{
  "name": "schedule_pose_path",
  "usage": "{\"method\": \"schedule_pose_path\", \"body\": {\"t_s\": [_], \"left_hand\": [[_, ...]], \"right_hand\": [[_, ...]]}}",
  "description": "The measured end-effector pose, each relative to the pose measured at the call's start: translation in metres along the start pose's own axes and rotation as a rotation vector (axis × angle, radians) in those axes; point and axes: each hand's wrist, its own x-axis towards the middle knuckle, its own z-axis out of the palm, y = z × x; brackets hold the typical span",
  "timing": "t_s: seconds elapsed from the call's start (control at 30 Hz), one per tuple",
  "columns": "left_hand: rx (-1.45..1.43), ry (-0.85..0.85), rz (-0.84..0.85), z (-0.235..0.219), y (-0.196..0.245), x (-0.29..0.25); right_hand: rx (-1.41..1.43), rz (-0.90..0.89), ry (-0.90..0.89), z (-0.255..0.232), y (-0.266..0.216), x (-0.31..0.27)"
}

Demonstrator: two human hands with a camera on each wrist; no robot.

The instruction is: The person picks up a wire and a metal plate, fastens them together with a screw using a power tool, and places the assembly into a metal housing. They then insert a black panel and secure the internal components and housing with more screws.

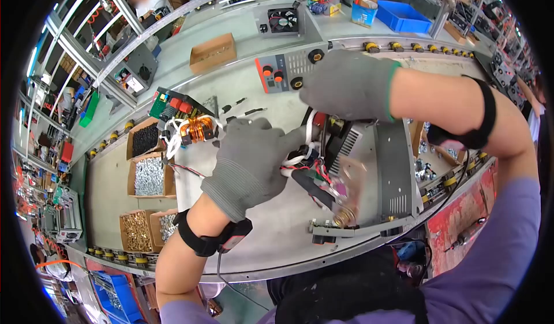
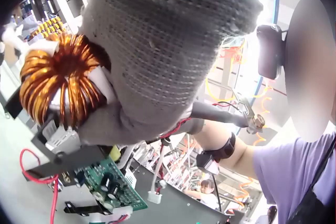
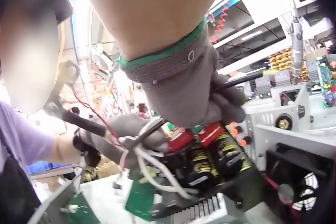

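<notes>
Both hands wear grey knitted gloves. My left hand [image 1: 248, 156] grips a bundle of wires [image 1: 303, 159] over the open chassis; a thick black cable with a ring lug [image 2: 254, 122] sticks out of it. Beside this hand sits a copper-wound toroid coil [image 2: 65, 79]. My right hand [image 1: 352, 84] is curled round a thin black cable [image 3: 244, 79], whose pale end points out past the fingers. Below the right hand, black capacitors [image 3: 202, 166] with red blocks on top stand next to a finned heatsink [image 1: 345, 145]. A white cable [image 3: 157, 174] loops between the hands.
A grey metal side panel [image 1: 395, 168] stands at the right. Cardboard boxes of screws [image 1: 151, 175] line the left. A front panel with orange knobs [image 1: 277, 73], a fan [image 1: 283, 21] and a cardboard tray [image 1: 213, 53] lie beyond. A blue bin [image 1: 404, 17] stands at the back.
</notes>
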Motion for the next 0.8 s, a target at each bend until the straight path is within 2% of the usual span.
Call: {"method": "schedule_pose_path", "body": {"t_s": [0.07, 0.1, 0.17, 0.2, 0.3, 0.33, 0.37, 0.4, 0.43, 0.5, 0.53, 0.57, 0.63, 0.67, 0.7, 0.73, 0.77, 0.8], "left_hand": [[0.235, 0.101, 0.051, -0.002, 0.01, 0.003], [0.232, 0.101, 0.053, 0.0, 0.012, 0.004], [0.122, 0.087, 0.141, 0.011, 0.014, 0.005], [-0.059, 0.159, 0.046, 0.014, 0.014, 0.006], [-0.052, 0.215, 0.002, 0.014, 0.021, 0.003], [0.052, 0.185, -0.044, 0.012, 0.025, 0.004], [0.056, 0.185, -0.05, 0.013, 0.026, 0.003], [0.176, 0.24, -0.052, 0.013, 0.026, 0.003], [0.295, 0.297, -0.051, 0.014, 0.026, 0.004], [0.352, 0.366, -0.06, 0.02, 0.025, 0.009], [0.408, 0.431, -0.065, 0.024, 0.024, 0.011], [0.405, 0.431, -0.063, 0.031, 0.023, 0.016], [0.416, 0.322, -0.081, 0.051, 0.019, 0.025], [0.445, 0.326, -0.078, 0.062, 0.015, 0.026], [0.441, 0.326, -0.079, 0.073, 0.011, 0.025], [0.375, 0.245, -0.165, 0.084, 0.008, 0.022], [0.311, 0.164, -0.249, 0.091, 0.005, 0.019], [0.288, 0.085, -0.286, 0.095, 0.001, 0.018]], "right_hand": [[0.061, 0.188, 0.01, -0.011, -0.018, -0.019], [0.062, 0.19, 0.007, -0.004, -0.023, -0.025], [-0.037, 0.182, 0.134, 0.015, -0.034, -0.036], [-0.039, 0.213, 0.081, 0.012, -0.038, -0.038], [-0.028, 0.177, 0.086, 0.012, -0.039, -0.045], [-0.027, 0.172, 0.088, 0.007, -0.04, -0.049], [-0.011, 0.2, -0.014, 0.0, -0.042, -0.056], [0.004, 0.229, -0.117, -0.006, -0.046, -0.061], [0.002, 0.228, -0.114, -0.004, -0.055, -0.066], [-0.017, 0.551, 0.305, 0.001, -0.079, -0.082], [-0.289, 0.523, 0.31, 0.003, -0.086, -0.087], [-0.289, 0.524, 0.307, 0.008, -0.089, -0.088], [-0.194, 0.497, 0.119, 0.027, -0.094, -0.087], [-0.196, 0.498, 0.115, 0.033, -0.098, -0.089], [-0.214, 0.415, 0.114, 0.038, -0.104, -0.091], [-0.222, 0.333, 0.11, 0.041, -0.107, -0.092], [-0.214, 0.333, 0.105, 0.043, -0.107, -0.094], [0.015, 0.287, -0.018, 0.043, -0.103, -0.095]]}}
